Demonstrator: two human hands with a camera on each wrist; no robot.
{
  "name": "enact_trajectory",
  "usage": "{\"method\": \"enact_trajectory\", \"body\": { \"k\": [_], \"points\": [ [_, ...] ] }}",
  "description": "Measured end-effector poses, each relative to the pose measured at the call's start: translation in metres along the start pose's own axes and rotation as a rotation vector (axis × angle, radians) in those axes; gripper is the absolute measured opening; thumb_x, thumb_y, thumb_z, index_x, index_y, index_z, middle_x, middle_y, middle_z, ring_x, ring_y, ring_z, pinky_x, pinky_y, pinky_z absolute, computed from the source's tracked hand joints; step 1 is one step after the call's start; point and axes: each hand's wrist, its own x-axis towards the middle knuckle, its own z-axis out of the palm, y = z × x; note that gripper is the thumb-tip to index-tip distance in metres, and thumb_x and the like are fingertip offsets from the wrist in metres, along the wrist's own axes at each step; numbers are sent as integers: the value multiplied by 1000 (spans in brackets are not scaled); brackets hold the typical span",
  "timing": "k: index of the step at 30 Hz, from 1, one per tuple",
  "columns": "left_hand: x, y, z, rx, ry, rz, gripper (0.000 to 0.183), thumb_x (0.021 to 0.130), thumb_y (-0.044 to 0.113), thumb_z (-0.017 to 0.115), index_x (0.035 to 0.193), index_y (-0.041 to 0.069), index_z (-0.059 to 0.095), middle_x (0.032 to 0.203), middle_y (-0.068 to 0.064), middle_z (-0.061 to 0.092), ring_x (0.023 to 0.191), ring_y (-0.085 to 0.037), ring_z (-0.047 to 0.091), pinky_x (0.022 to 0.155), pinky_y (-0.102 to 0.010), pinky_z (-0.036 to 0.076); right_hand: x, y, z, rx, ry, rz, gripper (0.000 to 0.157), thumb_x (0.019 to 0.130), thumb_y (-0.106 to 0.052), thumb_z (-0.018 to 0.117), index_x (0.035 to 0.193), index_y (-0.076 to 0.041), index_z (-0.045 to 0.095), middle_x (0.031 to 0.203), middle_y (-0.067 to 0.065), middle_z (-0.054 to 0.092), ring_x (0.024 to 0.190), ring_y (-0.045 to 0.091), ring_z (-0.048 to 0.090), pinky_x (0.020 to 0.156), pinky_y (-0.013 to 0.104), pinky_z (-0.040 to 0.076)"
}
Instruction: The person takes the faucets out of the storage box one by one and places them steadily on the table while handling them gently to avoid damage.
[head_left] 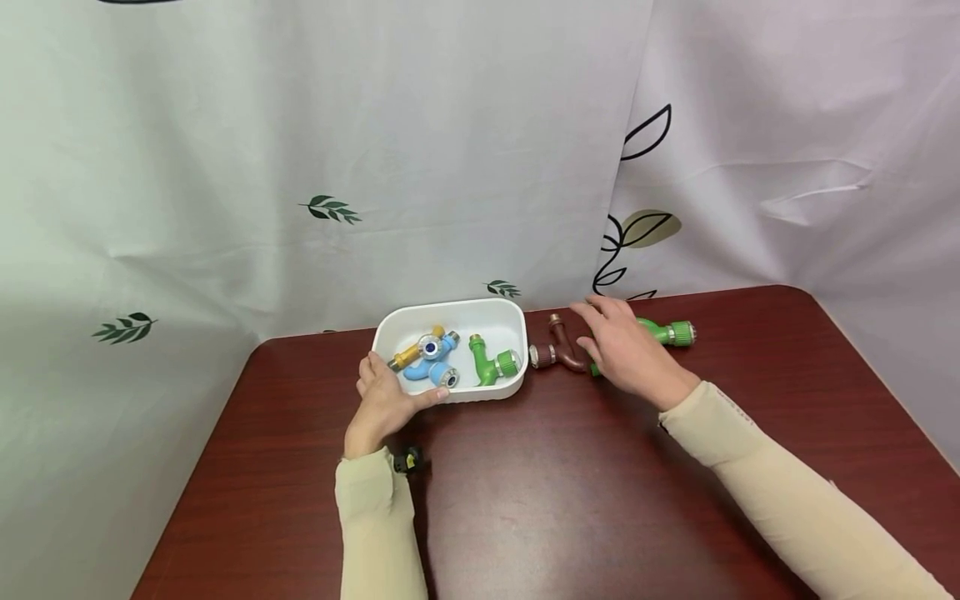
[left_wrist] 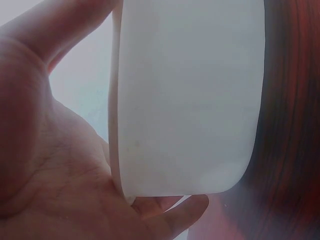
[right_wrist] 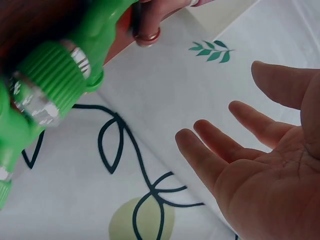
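My left hand (head_left: pixel 382 404) holds the near left corner of a white plastic bin (head_left: pixel 487 315), thumb on the front rim and fingers along its left side. The left wrist view shows the bin's outer wall (left_wrist: pixel 190 100) beside the palm. Inside lie a yellow tap (head_left: pixel 407 357), a blue tap (head_left: pixel 427 372) and a green tap (head_left: pixel 487 369). My right hand (head_left: pixel 630 350), fingers spread and nothing in them, is over the table by a brown tap (head_left: pixel 562 354) and green taps (head_left: pixel 678 333). It partly hides the green ones; the right wrist view shows their ribbed green knob (right_wrist: pixel 52 72).
All this stands on a dark red wooden table (head_left: pixel 525 500), the bin near its back edge. A pale curtain (head_left: pixel 450 167) with leaf prints hangs right behind. A small black device (head_left: pixel 408 460) is at the left wrist.
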Motion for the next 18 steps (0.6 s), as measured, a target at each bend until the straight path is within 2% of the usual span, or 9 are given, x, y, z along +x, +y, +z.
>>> {"method": "enact_trajectory", "body": {
  "k": [8,18],
  "points": [
    [1,1,1,-7,2,3,137,77,45,86,153,-11,-13,158,-28,-2,138,-46,12,114,-56,28,5,-12,7,27,7,-21,45,93,-5,69,135,6,55,132,31,52,125,48,46,107,55,38],
    [0,0,1,-12,5,-3,136,77,45,86,153,-11,-12,157,-28,-2,137,-45,13,113,-57,29,14,-29,19,64,-25,-38,51,93,-9,71,139,6,53,135,28,53,126,46,48,106,54,39]
  ]
}}
